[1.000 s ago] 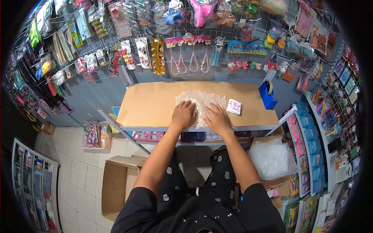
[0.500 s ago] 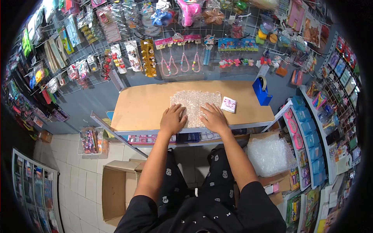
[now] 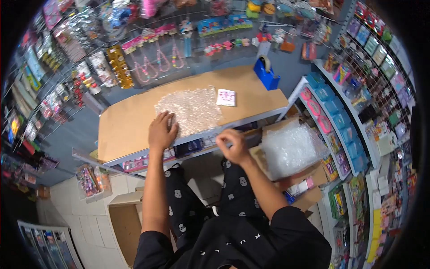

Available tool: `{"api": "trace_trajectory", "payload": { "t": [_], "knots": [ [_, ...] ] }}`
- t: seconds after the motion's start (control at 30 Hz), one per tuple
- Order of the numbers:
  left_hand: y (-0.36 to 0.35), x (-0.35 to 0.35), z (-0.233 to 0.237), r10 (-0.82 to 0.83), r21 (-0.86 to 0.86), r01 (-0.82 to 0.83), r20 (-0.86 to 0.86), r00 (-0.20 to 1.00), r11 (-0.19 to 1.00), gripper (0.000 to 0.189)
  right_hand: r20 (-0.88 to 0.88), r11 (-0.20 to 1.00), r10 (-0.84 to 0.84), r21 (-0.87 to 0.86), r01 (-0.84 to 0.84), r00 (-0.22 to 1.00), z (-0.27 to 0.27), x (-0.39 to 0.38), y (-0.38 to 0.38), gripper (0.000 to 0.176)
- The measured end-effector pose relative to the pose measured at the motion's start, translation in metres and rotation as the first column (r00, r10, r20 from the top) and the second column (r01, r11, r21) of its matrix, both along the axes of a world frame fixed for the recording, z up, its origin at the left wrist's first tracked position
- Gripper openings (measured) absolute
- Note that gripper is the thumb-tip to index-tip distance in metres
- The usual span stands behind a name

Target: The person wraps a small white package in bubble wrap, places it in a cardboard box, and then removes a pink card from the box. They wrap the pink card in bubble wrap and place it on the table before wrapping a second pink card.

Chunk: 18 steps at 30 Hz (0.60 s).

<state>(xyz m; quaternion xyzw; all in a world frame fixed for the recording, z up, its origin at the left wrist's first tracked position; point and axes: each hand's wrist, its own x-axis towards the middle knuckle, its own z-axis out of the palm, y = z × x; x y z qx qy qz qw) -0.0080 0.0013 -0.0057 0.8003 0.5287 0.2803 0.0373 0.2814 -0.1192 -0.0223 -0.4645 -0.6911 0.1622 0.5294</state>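
Note:
A sheet of bubble wrap point(image 3: 192, 107) lies flat on the light wooden table point(image 3: 127, 121). My left hand point(image 3: 162, 131) rests with its fingers apart on the sheet's left front edge. Off the table's front edge, my right hand point(image 3: 233, 145) is in the air with its fingers curled; whether anything small is in it cannot be made out. A small white packet with pink print point(image 3: 226, 97) lies just right of the bubble wrap.
A blue tape dispenser point(image 3: 267, 74) stands at the table's back right. Clear bubble wrap point(image 3: 289, 150) fills a carton on the right. An open cardboard box point(image 3: 125, 228) sits on the floor at left. Hanging goods cover the wall grid point(image 3: 165, 40).
The view has turned to the right. My right hand has lifted off the bubble wrap, moved back past the table edge and curled. My left hand stays on the sheet.

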Motion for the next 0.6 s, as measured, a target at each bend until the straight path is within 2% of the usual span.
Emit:
{"api": "trace_trajectory", "payload": {
  "t": [0.07, 0.2, 0.33, 0.37, 0.47, 0.53, 0.57, 0.6],
  "knots": [
    [0.004, -0.002, -0.003, -0.032, 0.029, 0.031, 0.026, 0.999, 0.999, 0.045, -0.027, 0.989, 0.007, -0.148, -0.011, 1.000, -0.029, 0.000, -0.037, 0.011],
    [-0.001, 0.003, 0.006, -0.044, 0.007, 0.044, 0.057, 0.997, 0.999, 0.043, -0.042, 0.953, 0.056, -0.296, -0.066, 0.998, -0.083, 0.015, -0.092, 0.011],
    [-0.001, 0.002, 0.006, -0.024, -0.021, 0.025, 0.033, 0.999, 0.999, 0.044, -0.056, 0.938, -0.110, -0.336, 0.085, 0.992, -0.108, 0.061, -0.116, 0.011],
    [-0.001, 0.002, 0.005, -0.024, -0.026, 0.024, 0.031, 0.999, 0.999, 0.044, -0.014, 0.902, -0.175, -0.404, 0.154, 0.985, -0.108, 0.079, -0.119, 0.011],
    [-0.002, 0.003, 0.005, -0.016, -0.037, 0.016, 0.023, 1.000, 0.999, 0.045, -0.047, 0.906, -0.346, -0.275, 0.321, 0.937, -0.120, 0.146, -0.114, 0.013],
    [-0.001, 0.002, 0.005, -0.009, -0.040, 0.010, 0.021, 1.000, 0.999, 0.045, 0.142, 0.848, -0.496, -0.133, 0.513, 0.857, -0.088, 0.181, -0.114, 0.013],
    [-0.001, 0.002, 0.005, -0.015, -0.047, 0.016, 0.032, 0.999, 0.999, 0.045, 0.196, 0.803, -0.570, -0.075, 0.592, 0.798, -0.082, 0.195, -0.113, 0.018],
    [-0.002, 0.002, 0.004, -0.015, -0.050, 0.016, 0.030, 0.999, 0.999, 0.045, 0.349, 0.756, -0.580, -0.106, 0.646, 0.736, -0.095, 0.220, -0.112, 0.040]
  ]
}}
